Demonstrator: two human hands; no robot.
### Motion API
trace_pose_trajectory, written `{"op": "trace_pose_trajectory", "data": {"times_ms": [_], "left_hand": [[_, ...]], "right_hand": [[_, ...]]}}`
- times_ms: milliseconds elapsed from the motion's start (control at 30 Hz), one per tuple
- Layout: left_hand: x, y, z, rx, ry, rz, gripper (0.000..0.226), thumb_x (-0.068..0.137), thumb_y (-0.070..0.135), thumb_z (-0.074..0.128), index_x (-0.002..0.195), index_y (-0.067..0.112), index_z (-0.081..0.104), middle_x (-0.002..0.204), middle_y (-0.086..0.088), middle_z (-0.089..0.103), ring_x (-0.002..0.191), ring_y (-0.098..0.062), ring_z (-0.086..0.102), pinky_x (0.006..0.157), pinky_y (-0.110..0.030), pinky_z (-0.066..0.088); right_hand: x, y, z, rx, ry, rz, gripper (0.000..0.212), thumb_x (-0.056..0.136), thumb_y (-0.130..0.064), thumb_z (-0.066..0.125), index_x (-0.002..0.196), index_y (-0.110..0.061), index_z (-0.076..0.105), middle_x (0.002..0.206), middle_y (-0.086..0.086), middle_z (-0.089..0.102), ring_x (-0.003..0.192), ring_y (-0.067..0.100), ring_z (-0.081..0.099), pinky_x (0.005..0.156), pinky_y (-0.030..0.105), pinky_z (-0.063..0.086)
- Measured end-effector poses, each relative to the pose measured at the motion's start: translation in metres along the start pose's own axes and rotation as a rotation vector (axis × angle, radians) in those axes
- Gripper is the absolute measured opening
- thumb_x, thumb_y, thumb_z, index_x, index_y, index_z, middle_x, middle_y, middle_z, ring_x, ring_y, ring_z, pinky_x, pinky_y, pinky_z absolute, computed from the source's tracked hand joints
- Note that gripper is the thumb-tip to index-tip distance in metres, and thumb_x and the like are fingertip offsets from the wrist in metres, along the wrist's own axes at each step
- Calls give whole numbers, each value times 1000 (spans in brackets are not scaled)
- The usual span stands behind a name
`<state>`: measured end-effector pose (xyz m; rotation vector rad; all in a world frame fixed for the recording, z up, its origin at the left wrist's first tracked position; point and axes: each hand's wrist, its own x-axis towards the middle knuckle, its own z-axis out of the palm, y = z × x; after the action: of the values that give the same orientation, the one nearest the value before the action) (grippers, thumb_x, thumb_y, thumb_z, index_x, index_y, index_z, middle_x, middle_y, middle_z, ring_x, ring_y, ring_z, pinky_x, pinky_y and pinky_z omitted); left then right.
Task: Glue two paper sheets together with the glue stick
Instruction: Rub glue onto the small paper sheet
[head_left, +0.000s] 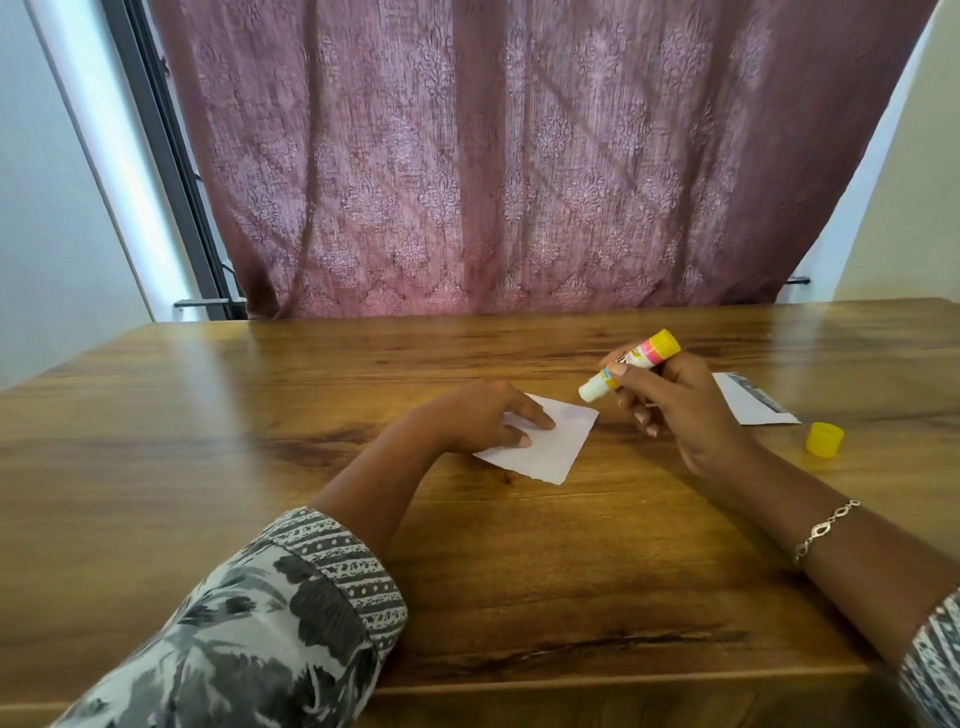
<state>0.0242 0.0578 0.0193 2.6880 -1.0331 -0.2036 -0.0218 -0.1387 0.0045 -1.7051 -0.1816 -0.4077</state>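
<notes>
— Where is the glue stick (628, 366)?
— Gripped in the right hand (675, 415), tip near the sheet (553, 449) that the left hand (480, 415) presses flat with straight fingers.
— The other sheet (756, 408)?
— Right, partly hidden behind that hand; print illegible.

Soft, fairly bright daylight thru the curtain (519, 156), w/ a white strip by the window frame (174, 156) at left, pale sheen on the far table (260, 364), weak shadow under the right hand (680, 415), wide-angle bend at edges, near sleeve (234, 623) slightly soft.
</notes>
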Motion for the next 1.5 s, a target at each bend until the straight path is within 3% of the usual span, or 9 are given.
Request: {"op": "trace_pose_trajectory", "data": {"times_ms": [167,400,667,833,933,1067,1300,1500], "left_hand": [[3,1,2,62,40,-66,39,89,23,55,128,22,52,140,-4,46,125,-22,43,104,-35,35],[9,4,7,242,188,-160,45,84,45,57,120,18,55,123,-5,56,109,-22,53,76,-28,38],[10,12,15,345,304,-259,52,82,56,51,109,12,53,112,-7,61,100,-23,57,70,-30,43],[13,17,22,426,345,-295,50,88,54,44,114,11,48,108,-8,64,94,-24,60,65,-30,42],[12,21,23,431,389,-277,43,91,48,42,111,10,49,104,-8,65,92,-25,60,64,-31,40],[9,20,16,202,441,-138,25,88,30,55,105,11,57,109,-9,64,98,-26,58,71,-32,42],[6,7,12,34,256,-42,20,83,17,64,103,14,68,109,-2,65,83,-8,47,71,-23,39],[8,5,12,37,243,-50,21,83,19,64,103,18,68,111,0,64,85,-8,47,74,-27,44]], "right_hand": [[-1,-2,0,-12,3,28,20,87,-17,57,99,-2,62,58,3,54,37,4,41,34,15,31],[-1,-2,1,-52,18,74,19,86,-21,57,97,-5,60,62,3,56,39,4,44,37,14,34],[-1,-2,1,-115,14,85,15,86,-24,57,92,-10,60,63,3,56,43,5,44,39,15,35],[1,-1,1,-165,16,78,12,86,-24,58,75,-22,58,62,4,56,47,10,43,42,20,35],[3,3,1,-192,14,87,12,86,-24,58,90,-14,63,63,4,56,47,10,43,39,17,35],[5,8,0,-264,8,127,27,86,-26,58,108,-11,61,61,3,55,49,11,45,44,21,37],[7,11,1,-344,-4,132,31,86,-29,58,113,-12,59,59,3,53,48,11,45,46,20,37],[8,10,3,-422,-37,118,32,86,-28,57,116,-16,57,63,0,54,50,9,47,45,16,38]]}}
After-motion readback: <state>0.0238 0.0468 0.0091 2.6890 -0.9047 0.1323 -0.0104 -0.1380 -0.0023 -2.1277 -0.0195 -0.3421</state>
